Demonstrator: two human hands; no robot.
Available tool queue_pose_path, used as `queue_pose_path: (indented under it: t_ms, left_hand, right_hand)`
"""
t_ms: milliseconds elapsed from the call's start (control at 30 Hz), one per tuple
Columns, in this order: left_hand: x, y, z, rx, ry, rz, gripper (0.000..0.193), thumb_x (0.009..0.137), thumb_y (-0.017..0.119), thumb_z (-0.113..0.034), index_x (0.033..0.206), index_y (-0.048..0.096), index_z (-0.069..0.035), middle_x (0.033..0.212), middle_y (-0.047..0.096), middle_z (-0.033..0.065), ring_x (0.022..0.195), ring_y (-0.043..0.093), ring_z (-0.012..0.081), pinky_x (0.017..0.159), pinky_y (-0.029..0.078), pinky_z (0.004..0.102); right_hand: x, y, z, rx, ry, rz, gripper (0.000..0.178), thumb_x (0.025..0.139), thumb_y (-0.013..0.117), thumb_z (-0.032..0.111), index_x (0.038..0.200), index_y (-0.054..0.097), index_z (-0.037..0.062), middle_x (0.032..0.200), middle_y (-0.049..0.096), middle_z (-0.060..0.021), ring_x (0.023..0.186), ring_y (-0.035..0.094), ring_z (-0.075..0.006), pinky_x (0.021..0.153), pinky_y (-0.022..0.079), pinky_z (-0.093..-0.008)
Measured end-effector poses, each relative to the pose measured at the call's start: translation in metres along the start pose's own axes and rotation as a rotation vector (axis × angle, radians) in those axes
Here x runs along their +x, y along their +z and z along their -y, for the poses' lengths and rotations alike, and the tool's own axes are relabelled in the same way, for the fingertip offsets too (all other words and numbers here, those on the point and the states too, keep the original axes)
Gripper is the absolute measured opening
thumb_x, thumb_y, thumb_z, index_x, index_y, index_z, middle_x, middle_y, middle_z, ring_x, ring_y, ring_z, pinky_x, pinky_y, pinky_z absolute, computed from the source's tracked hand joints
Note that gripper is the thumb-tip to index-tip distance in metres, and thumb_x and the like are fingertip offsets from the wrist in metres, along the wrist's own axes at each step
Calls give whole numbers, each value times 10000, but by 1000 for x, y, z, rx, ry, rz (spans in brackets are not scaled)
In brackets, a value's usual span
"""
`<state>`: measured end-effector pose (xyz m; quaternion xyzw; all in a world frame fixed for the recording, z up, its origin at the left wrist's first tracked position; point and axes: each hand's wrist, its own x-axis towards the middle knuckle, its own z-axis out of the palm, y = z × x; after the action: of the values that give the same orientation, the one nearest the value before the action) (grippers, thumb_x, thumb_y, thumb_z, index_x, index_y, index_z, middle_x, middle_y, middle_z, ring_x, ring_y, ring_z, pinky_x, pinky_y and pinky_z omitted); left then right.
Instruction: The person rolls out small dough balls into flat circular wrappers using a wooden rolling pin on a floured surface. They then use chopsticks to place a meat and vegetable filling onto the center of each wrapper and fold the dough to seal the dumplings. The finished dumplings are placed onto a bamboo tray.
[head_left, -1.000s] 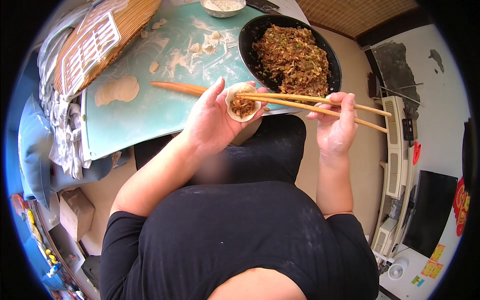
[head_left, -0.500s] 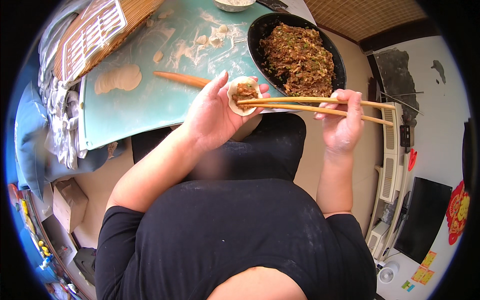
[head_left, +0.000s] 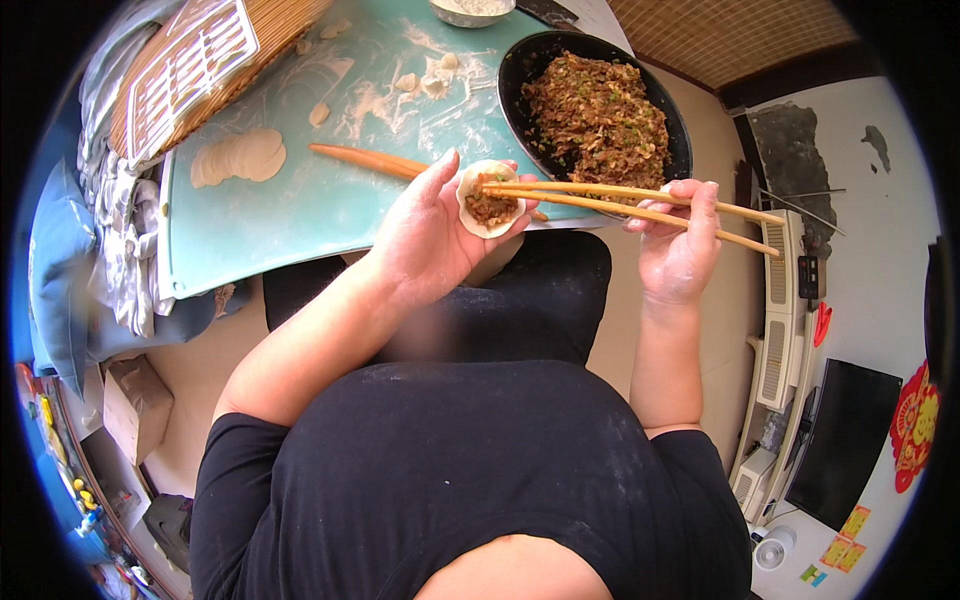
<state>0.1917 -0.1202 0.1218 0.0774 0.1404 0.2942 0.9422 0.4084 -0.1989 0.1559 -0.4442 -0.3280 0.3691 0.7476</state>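
Observation:
On the fingers and palm of my left hand (head_left: 425, 245) rests a round dumpling wrapper (head_left: 487, 230), the thumb raised at its side. Brown meat filling (head_left: 490, 208) sits in its middle. A pair of wooden chopsticks (head_left: 600, 189) is gripped in my right hand (head_left: 680, 255), their tips at the upper part of the filling. Behind my left hand a wooden rolling pin (head_left: 362, 158) lies on the mat, its middle hidden. Just beyond the hands stands a black pan (head_left: 511, 95) heaped with chopped filling (head_left: 600, 120).
A floury green mat (head_left: 330, 215) covers the table. Overlapping wrappers (head_left: 238, 160) lie at its left, small dough pieces (head_left: 433, 85) farther back. A woven tray (head_left: 135, 115) carrying a white plastic grid (head_left: 195, 80) is at upper left. A bowl of flour (head_left: 472, 12) stands at the far edge.
The chopstick tips have moved up across the filling toward the wrapper's far side. My right hand has shifted slightly left, still holding them. My left hand has barely moved.

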Motion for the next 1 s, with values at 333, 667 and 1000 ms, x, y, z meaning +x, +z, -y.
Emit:
queue_pose_path:
  t_ms: [333, 667, 1000]
  left_hand:
    - [1, -1, 0, -18, -29, -19, 555, 970, 275, -401, 1261, 387, 58, 1226, 486, 231, 1141, 499, 335, 957, 439, 414]
    - [7, -21, 1, 27, -49, -320, 444, 974, 293, -338, 1175, 424, 36, 1178, 509, 240, 1108, 517, 345, 935, 449, 437]
    - [1, -11, -5, 25, -110, -179, 488, 962, 299, -356, 1237, 411, 31, 1267, 473, 216, 1149, 492, 326, 970, 398, 433]
  right_hand:
    - [4, -7, -9, 16, 81, -97, 347, 948, 433, 348, 836, 542, 38, 663, 549, -80, 517, 576, -211, 482, 538, -354]
    - [22, -74, -35, -431, -75, -367, 257, 904, 549, 270, 839, 530, 22, 687, 561, -74, 537, 561, -156, 508, 496, -264]
    - [1, -91, -55, -781, 71, -408, 331, 811, 691, 297, 678, 576, 17, 600, 481, 36, 543, 407, -48, 495, 337, -219]
